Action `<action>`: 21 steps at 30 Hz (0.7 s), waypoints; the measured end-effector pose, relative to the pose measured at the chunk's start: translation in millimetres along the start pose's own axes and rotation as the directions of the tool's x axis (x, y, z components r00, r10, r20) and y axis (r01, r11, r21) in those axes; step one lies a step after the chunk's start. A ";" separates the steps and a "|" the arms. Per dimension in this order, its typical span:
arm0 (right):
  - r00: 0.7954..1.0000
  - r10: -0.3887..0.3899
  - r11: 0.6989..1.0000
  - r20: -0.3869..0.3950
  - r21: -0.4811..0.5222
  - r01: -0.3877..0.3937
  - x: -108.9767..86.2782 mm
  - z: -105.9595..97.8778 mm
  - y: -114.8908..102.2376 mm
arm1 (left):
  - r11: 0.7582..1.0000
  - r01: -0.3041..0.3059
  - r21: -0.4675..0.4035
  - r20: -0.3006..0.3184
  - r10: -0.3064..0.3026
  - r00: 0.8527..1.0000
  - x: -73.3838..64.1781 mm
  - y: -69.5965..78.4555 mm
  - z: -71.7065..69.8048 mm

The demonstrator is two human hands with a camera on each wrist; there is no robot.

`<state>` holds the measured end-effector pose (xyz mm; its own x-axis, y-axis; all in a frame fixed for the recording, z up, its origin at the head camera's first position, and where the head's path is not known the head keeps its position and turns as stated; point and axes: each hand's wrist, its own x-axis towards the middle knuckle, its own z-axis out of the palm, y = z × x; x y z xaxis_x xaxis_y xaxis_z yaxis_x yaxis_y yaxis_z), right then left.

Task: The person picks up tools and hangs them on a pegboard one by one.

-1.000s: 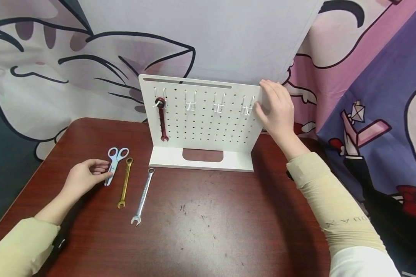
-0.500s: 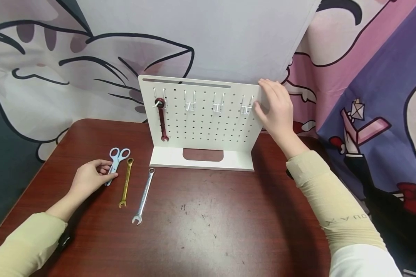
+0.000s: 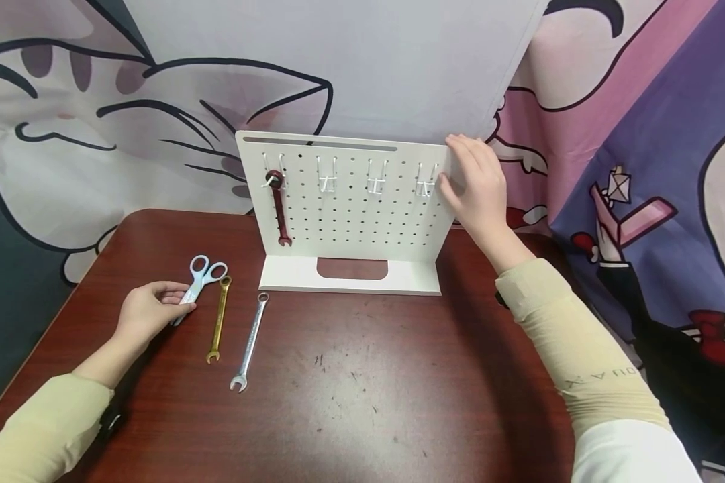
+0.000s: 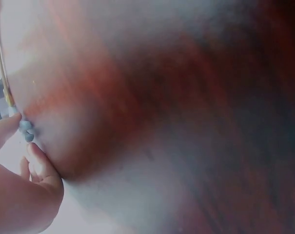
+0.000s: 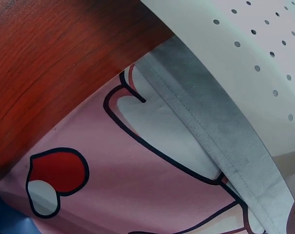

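Pale blue scissors (image 3: 195, 286) were pinched in the left hand (image 3: 148, 312), its grip narrow, with the thumb on one side of the blade end and the fingers on the other. They were near the worktop's left edge, short of its far left corner; whether their tip touched the worktop (image 3: 399, 376) could not be told. Two rounded handle loops, smooth and apparently plastic, pointed toward the far edge and slightly right. The long axis ran aslant, the blade end aimed at the near left corner and partly hidden by the hand.

The right hand (image 3: 480, 184) held the white pegboard (image 3: 359, 204) by its upper right corner, thumb on the front face, fingers over the edge. The board stood near the worktop's far edge on a flat foot with a rounded cutout, its face dotted with small holes. White wire hooks (image 3: 326, 184) lined its upper part, and from the leftmost a dark red wrench (image 3: 280, 211) hung, open end down.

Just right of the scissors lay a gold-coloured wrench (image 3: 219, 322), then a longer, shiny silver wrench (image 3: 252, 342), both with ring ends toward the far edge. The worktop was glossy, reddish brown and wood-grained.
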<state>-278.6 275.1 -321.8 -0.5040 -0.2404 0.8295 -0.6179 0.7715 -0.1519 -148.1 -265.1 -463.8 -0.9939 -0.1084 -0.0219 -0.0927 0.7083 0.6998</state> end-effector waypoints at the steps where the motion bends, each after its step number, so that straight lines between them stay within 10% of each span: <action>1: 1.000 -0.003 1.000 -0.001 -0.002 0.003 0.1 0.1 -0.2 | 1.000 0.011 -0.011 -0.001 -0.011 1.000 -0.2 -0.4 -0.1; 16: 1.000 0.010 1.000 0.009 -0.011 -0.010 1.0 1.5 0.9 | 0.982 0.170 -0.079 0.047 -0.166 0.985 2.6 -6.9 -10.1; 21: 1.000 0.013 1.000 0.011 -0.014 -0.013 -0.3 0.1 -0.6 | 0.916 0.278 -0.289 0.113 -0.255 0.960 -0.9 -7.9 -16.9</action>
<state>-278.1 274.7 -322.0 -0.5186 -0.2371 0.8215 -0.6030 0.7826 -0.1548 -145.4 -282.4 -457.2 -0.9375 -0.2063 -0.2803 -0.3434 0.4174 0.8413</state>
